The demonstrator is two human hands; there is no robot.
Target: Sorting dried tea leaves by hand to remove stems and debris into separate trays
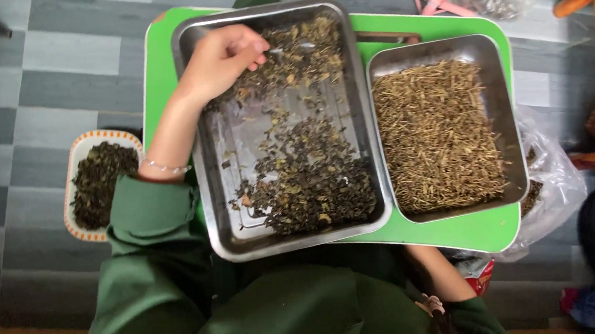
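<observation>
Reaching into the large steel tray [206,193], the left hand [225,58] hangs over its far corner with fingers curled together, tips pinched among the dried leaves [312,180]; whether a piece sits between them cannot be told. Most leaves lie beyond the fingertips and nearer the body than the hand. To the hand's right, past the tray wall, a smaller steel tray [512,126] holds pale stems [436,134]. The right hand is out of view.
</observation>
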